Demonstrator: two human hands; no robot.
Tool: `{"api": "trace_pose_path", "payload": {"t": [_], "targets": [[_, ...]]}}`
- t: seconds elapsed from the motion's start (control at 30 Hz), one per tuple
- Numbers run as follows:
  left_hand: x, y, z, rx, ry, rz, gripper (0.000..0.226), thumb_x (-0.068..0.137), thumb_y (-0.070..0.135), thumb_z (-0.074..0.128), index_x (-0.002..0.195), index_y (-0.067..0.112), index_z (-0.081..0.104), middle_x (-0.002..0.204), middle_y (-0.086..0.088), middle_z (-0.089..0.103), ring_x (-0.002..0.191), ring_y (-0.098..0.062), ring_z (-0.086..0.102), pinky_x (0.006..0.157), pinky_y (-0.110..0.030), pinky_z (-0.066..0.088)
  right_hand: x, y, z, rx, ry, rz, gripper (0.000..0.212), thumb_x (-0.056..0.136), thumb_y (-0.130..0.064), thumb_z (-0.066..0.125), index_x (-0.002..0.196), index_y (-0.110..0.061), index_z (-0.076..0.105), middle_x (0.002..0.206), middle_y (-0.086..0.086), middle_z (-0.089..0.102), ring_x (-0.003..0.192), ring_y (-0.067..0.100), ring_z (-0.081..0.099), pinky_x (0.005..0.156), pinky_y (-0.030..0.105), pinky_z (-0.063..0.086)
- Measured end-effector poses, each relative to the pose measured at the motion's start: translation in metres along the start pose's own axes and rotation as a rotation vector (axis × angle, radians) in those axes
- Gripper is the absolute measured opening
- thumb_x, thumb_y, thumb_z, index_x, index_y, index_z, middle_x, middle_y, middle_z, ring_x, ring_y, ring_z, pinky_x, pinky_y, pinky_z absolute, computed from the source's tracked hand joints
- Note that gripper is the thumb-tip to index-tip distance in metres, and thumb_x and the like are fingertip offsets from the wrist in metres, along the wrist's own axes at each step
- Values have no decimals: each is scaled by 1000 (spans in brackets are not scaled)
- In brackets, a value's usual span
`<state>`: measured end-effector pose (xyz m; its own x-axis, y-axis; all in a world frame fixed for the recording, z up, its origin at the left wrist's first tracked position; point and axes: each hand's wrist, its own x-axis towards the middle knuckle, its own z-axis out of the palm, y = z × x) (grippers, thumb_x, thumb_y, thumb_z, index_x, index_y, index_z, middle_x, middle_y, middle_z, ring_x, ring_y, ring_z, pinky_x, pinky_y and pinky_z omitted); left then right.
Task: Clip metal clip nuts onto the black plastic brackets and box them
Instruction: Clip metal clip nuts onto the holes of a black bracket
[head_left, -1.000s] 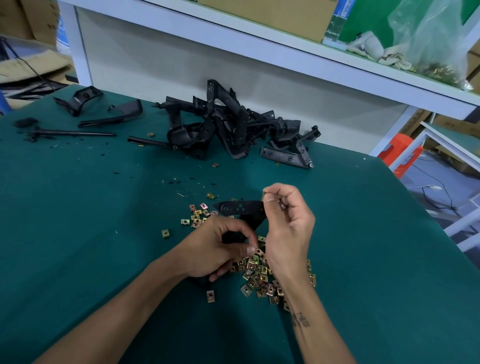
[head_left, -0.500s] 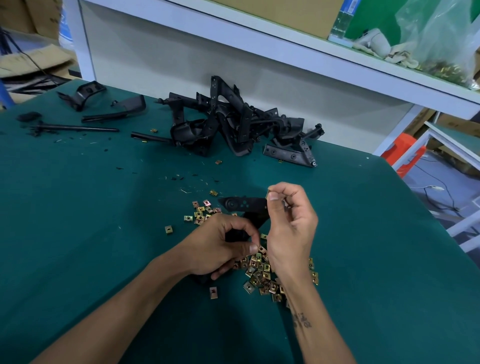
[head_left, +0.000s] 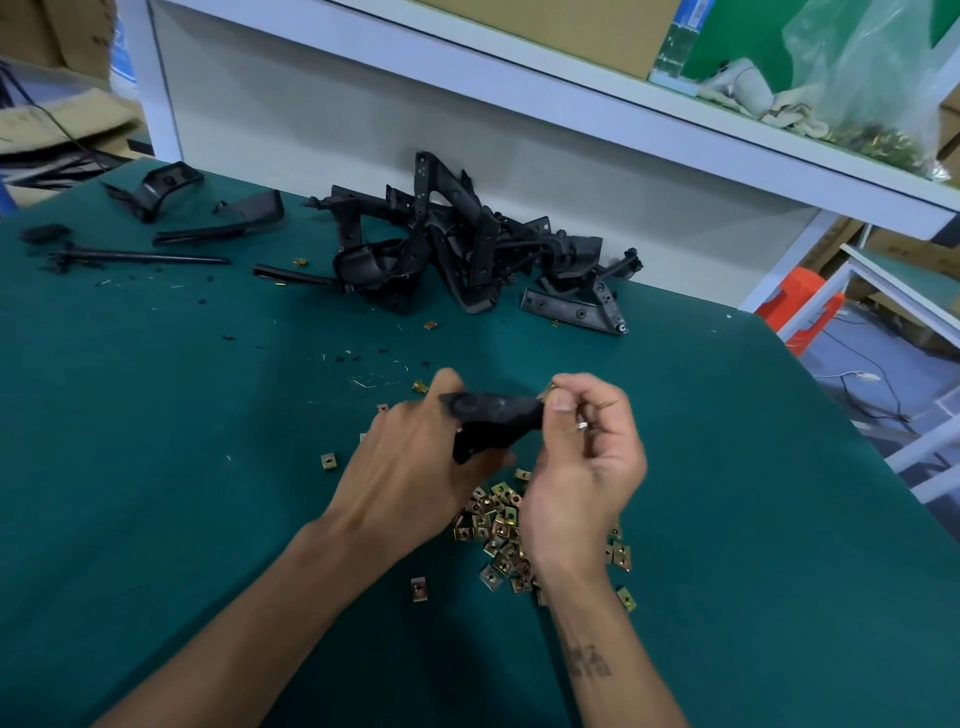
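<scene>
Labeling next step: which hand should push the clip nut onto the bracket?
Right hand: it pinches a clip nut at the bracket's end. Left hand grips the bracket, steadying it.

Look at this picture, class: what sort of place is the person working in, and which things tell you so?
Probably a small factory or assembly workshop. A heap of black plastic brackets lies on a green-covered workbench, loose metal clip nuts are piled by the hands, and a white shelf holds a plastic bag of parts.

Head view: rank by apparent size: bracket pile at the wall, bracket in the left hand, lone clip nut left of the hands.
1. bracket pile
2. bracket, partly hidden by the left hand
3. lone clip nut
</scene>
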<state>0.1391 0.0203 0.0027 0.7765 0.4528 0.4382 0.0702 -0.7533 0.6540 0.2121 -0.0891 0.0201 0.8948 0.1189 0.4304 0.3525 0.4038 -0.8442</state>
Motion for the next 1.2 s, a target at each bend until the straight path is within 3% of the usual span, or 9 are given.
{"api": "trace_pose_path", "payload": {"t": [0.1,0.2,0.33,0.47,0.6,0.7,0.83,1.03,1.2], "targets": [[-2,-2,3,-79,101,-29,40,89,50,68,100,34,33,65,14,55,55,-12,54,49,-25,35,-13,1,8,-38,4,0,18,95,-18,65,94,-33,74,86,-6,69,76,11,59,64,25,47],[-5,-3,2,-30,63,3,30,94,62,44,109,37,47,73,14,57,66,-20,59,55,-36,43,-17,2,13,-7,4,27,19,96,-17,65,94,-34,74,85,-8,69,78,7,61,65,19,49],[-10,-7,7,135,107,63,68,98,74,18,91,27,66,64,4,57,61,-32,59,48,-34,30,-19,3,14,6,-44,99,17,94,-17,65,92,-31,75,83,-9,69,75,5,60,64,17,47],[-8,-9,9,250,202,47,76,100,72,15,68,20,60,57,-3,60,46,-36,55,47,-27,22,-11,-1,11,-123,-103,94,16,94,-11,64,88,-23,73,80,-11,71,74,1,63,67,14,49],[-8,-12,12,310,163,3,78,98,74,11,67,17,56,57,-8,58,47,-38,55,48,-29,24,-5,-3,6,-277,-178,67,22,96,-1,66,86,-20,71,79,-12,71,72,-1,62,66,13,48],[-7,-11,14,320,177,-34,80,98,73,11,67,16,57,56,-10,57,47,-38,55,48,-28,19,-10,-1,9,-254,-125,95,18,96,-1,67,87,-16,72,79,-10,73,71,1,63,65,14,49],[-6,-9,15,319,187,-77,82,95,77,7,68,18,57,59,-10,59,51,-39,57,48,-29,17,-19,5,16,-177,-45,133,13,97,-6,66,89,-14,73,76,-10,70,67,-1,60,59,13,47],[-5,-11,15,302,180,-122,88,88,83,-1,77,22,61,67,-8,63,61,-38,61,50,-33,25,-15,10,8,-322,-209,-98,24,98,-26,51,98,-12,70,68,-8,57,51,1,45,50,13,34],[-4,-17,16,299,175,-153,89,85,84,-4,83,25,62,73,-4,65,68,-36,63,54,-35,33,-2,14,-3,-346,-350,-115,32,97,-22,46,105,-9,75,103,-3,73,96,13,68,81,17,47]]}}
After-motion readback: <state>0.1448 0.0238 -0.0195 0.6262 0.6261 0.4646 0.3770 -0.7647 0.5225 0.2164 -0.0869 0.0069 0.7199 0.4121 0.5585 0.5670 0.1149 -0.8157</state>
